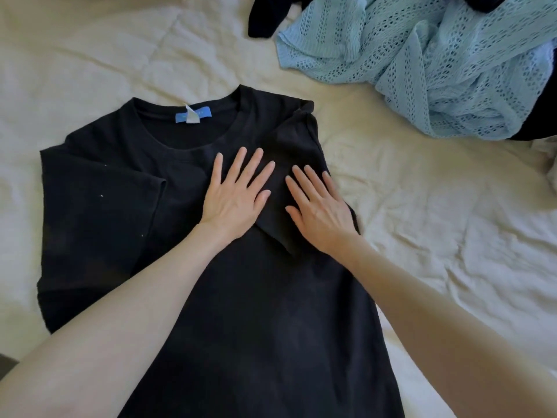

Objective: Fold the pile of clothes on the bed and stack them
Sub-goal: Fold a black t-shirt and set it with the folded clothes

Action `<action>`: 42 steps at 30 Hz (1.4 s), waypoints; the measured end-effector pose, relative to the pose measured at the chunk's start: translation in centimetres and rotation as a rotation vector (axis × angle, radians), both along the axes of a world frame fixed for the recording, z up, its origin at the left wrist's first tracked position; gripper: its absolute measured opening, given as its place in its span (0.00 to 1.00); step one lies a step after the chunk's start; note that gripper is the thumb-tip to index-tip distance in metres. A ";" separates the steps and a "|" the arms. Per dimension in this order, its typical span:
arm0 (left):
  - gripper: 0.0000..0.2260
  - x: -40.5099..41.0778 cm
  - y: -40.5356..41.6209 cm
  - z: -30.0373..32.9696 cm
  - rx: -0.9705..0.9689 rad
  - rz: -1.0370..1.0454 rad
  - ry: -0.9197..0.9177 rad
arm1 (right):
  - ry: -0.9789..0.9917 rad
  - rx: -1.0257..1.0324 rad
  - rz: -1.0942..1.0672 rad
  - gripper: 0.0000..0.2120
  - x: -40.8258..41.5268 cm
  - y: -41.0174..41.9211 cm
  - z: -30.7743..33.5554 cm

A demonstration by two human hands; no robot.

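black tee [211, 297] flat mid-bed [452, 236], pile up-right of it | left hand [235, 197] and right hand [319, 209] spread flat on folded-in sleeve | smooth outward from collar, then fold other sleeve

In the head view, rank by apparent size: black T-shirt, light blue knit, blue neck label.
1. black T-shirt, spread flat, partly under both arms
2. light blue knit, bunched and cut off by the frame, so true size is unsure
3. blue neck label

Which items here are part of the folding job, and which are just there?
Part of the job:
black T-shirt, under both flat hands: left hand, right hand
light blue knit top, unfolded
dark garment, unfolded

Just there:
white bedding
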State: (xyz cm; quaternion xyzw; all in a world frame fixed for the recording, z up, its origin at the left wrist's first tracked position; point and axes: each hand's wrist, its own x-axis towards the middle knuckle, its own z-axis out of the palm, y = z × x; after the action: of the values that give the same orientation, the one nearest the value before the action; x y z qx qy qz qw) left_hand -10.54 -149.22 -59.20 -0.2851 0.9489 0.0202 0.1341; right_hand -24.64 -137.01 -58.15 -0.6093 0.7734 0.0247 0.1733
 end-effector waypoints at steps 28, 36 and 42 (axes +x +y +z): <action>0.29 27.5 10.7 4.0 0.161 0.769 0.248 | -0.099 0.128 -0.178 0.26 22.6 13.4 3.7; 0.18 31.3 13.3 3.0 0.693 1.341 0.614 | -0.127 0.189 -0.200 0.26 26.2 18.8 4.6; 0.15 33.9 19.5 3.0 0.967 1.464 0.574 | -0.161 0.132 -0.269 0.24 25.8 22.6 5.2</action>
State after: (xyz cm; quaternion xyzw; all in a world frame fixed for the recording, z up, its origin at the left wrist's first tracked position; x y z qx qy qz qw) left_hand 23.32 -129.73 -56.20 -0.7110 0.4170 0.5641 -0.0482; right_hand 1.13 -114.45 -52.99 -0.4878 0.8281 0.0029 0.2762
